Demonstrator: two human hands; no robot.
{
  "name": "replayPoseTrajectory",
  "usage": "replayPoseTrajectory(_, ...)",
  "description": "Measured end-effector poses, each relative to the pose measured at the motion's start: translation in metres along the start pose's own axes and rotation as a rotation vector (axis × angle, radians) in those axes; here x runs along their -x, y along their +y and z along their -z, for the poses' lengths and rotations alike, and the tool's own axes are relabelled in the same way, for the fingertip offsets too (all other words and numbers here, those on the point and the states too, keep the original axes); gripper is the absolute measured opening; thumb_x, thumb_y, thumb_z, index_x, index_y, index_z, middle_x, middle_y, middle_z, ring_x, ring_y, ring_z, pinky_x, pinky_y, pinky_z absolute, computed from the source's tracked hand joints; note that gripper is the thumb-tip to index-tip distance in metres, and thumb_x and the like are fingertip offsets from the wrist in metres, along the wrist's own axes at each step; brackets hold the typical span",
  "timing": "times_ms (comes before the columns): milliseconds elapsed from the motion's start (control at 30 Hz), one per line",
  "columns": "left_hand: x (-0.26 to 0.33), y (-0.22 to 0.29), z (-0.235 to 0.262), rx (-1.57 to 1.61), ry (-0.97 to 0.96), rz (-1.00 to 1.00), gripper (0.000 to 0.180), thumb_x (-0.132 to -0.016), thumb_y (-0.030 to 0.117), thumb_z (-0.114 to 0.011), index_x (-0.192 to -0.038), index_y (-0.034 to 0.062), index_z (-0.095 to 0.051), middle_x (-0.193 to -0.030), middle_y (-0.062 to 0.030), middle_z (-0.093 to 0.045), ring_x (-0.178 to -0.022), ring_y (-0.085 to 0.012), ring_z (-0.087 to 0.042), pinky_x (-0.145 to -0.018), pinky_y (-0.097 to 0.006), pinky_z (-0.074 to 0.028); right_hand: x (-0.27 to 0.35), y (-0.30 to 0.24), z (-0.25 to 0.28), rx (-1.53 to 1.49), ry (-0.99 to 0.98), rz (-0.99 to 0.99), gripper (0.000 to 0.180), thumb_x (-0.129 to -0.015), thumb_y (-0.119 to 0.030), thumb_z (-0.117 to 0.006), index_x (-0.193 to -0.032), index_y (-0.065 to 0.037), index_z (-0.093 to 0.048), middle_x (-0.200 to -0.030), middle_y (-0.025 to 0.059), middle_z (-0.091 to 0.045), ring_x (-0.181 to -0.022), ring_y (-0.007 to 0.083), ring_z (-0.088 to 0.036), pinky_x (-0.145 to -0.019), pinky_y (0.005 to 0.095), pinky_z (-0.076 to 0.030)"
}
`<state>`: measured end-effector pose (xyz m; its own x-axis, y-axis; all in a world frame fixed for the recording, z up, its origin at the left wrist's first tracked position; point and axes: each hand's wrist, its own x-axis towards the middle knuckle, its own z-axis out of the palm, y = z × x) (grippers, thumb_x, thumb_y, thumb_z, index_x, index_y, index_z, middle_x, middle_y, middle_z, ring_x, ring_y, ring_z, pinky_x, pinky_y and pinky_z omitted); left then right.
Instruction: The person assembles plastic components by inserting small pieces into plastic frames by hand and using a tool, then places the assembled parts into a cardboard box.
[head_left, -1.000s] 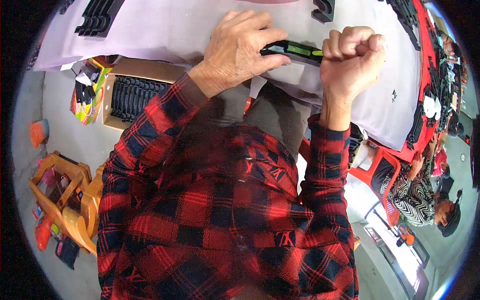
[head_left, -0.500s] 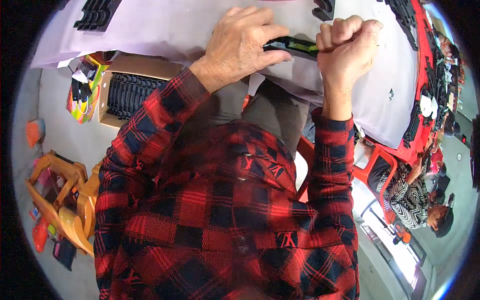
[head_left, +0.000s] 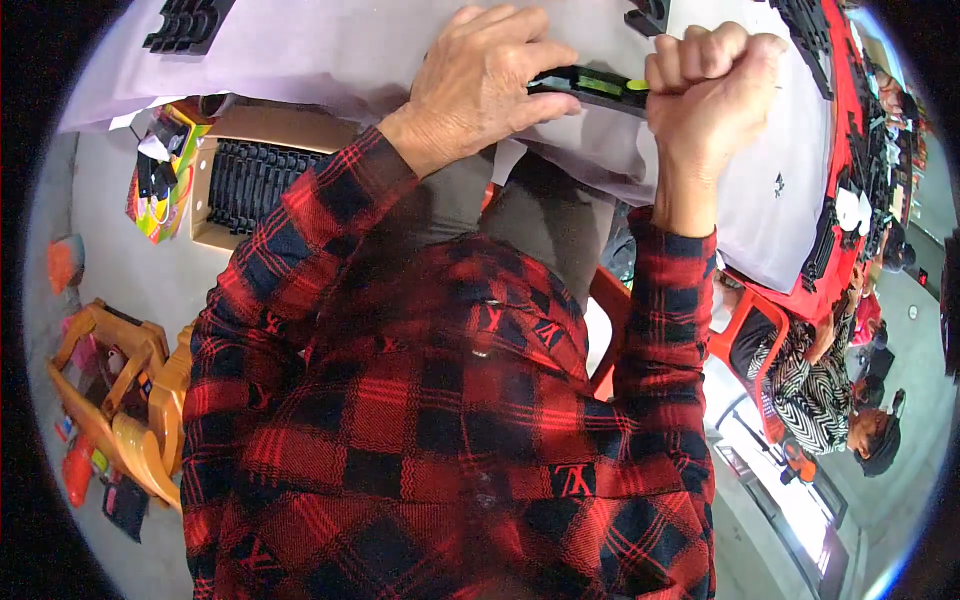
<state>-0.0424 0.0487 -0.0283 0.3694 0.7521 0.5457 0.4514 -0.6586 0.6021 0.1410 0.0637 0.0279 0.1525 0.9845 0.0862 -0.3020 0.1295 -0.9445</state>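
Observation:
My left hand [head_left: 480, 85] grips a long, narrow black plastic part [head_left: 615, 101] over the table, thumb along its near side and fingers on the far side. A yellow-green strip [head_left: 598, 86] shows within its channel. At the part's right end my right hand [head_left: 712, 90] is closed in a fist, thumb up. A small yellow-green tip [head_left: 637, 85] sticks out by its little-finger side, over the part. The rest of what this fist holds is hidden.
Black ribbed parts [head_left: 188, 25] lie at the table's far left, another black piece [head_left: 648, 16] beyond my right hand. An open cardboard box [head_left: 203, 205] of black parts stands lower left, near a wooden chair [head_left: 150, 440]. Another person [head_left: 815, 400] sits at the right.
My right hand has shifted a little to the right, so more of the yellow-green strip and tip shows. My left hand keeps its grip on the black plastic part.

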Motion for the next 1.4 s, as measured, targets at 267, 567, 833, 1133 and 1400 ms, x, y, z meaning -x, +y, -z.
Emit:
replayPoseTrajectory(267,0.001,0.001,-0.001,-0.004,0.013,-0.026,0.034,-0.070,0.028,-0.081,-0.095,0.0067,-0.072,-0.084,-0.0092,-0.057,-0.085,-0.0295,-0.057,-0.076,-0.041,-0.042,0.001,0.012,-0.002,0.101,0.027,-0.035,0.052,-0.104,-0.041,-0.036,-0.061,-0.014,-0.027,-0.054,-0.0022,-0.019,-0.047,0.0127,-0.015,-0.045,0.0317,-0.015)
replayPoseTrajectory(567,0.006,-0.010,-0.013,-0.113,0.076,-0.119,0.040,-0.069,0.038,-0.082,-0.096,0.0103,-0.072,-0.083,-0.0069,-0.054,-0.081,-0.0285,-0.056,-0.074,-0.039,-0.043,0.012,0.011,-0.009,0.240,-0.069,0.278,0.048,-0.108,-0.036,-0.040,-0.070,-0.008,-0.036,-0.061,0.0002,-0.026,-0.055,0.0115,-0.024,-0.051,0.0288,-0.025)
replayPoseTrajectory(833,0.005,-0.010,-0.013,-0.114,0.069,-0.114,0.040,-0.068,0.036,-0.082,-0.097,0.0104,-0.073,-0.082,-0.0072,-0.054,-0.082,-0.0298,-0.056,-0.074,-0.041,-0.044,0.003,0.011,0.016,-0.189,0.035,0.051,0.058,-0.103,-0.054,-0.042,-0.061,-0.015,-0.037,-0.052,-0.0034,-0.026,-0.043,0.0117,-0.019,-0.042,0.0295,-0.017)
replayPoseTrajectory(1133,0.005,-0.009,-0.011,-0.113,0.070,-0.116,0.039,-0.068,0.034,-0.083,-0.096,0.0096,-0.073,-0.080,-0.0070,-0.053,-0.080,-0.0290,-0.056,-0.072,-0.041,-0.043,0.003,-0.003,0.006,-0.147,0.007,0.074,0.063,-0.103,-0.058,-0.032,-0.059,-0.014,-0.033,-0.050,-0.0023,-0.026,-0.041,0.0120,-0.014,-0.041,0.0295,-0.015)
replayPoseTrajectory(1400,0.000,-0.002,-0.003,-0.069,0.016,-0.054,0.037,-0.069,0.028,-0.081,-0.099,0.0079,-0.072,-0.082,-0.0082,-0.054,-0.082,-0.0290,-0.057,-0.074,-0.041,-0.042,-0.002,0.015,0.006,-0.038,0.012,-0.026,0.061,-0.104,-0.052,-0.032,-0.057,-0.014,-0.027,-0.052,-0.0019,-0.020,-0.046,0.0133,-0.014,-0.045,0.0314,-0.015)
